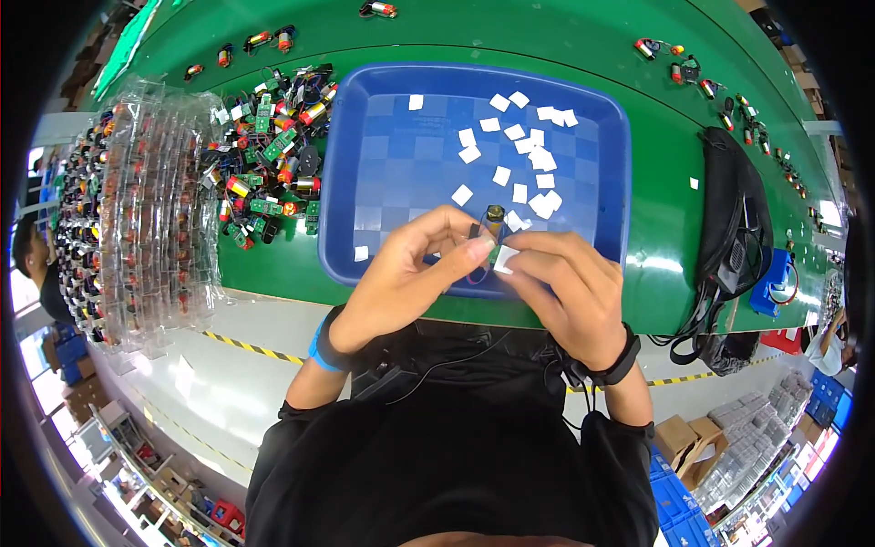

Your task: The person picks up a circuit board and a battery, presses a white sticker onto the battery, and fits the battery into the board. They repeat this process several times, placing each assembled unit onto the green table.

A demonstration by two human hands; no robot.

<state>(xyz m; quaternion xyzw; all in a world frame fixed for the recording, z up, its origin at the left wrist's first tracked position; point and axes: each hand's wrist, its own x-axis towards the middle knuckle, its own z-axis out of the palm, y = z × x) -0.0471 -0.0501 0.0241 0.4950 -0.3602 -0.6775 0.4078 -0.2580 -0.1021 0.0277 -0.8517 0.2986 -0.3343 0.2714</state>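
Note:
Over the front edge of a blue plastic tray [337,182], my two hands meet at a small wired part [495,219] with a dark round end and thin wires. My left hand [410,273] is closed, its thumb and fingers pinching this part. Between the thumb and fingers of my right hand [574,283] is a small white square [503,259], held up against the wired part. Fingers hide much of the part. More white squares [502,176] lie scattered in the tray, mostly toward its right half.
Left of the tray is a heap of batteries wired to green circuit boards [273,146]. Beyond it stand stacked clear plastic trays [150,219] filled with similar parts. A black bag [734,210] lies at the right. Loose wired batteries [258,39] dot the green table's far side.

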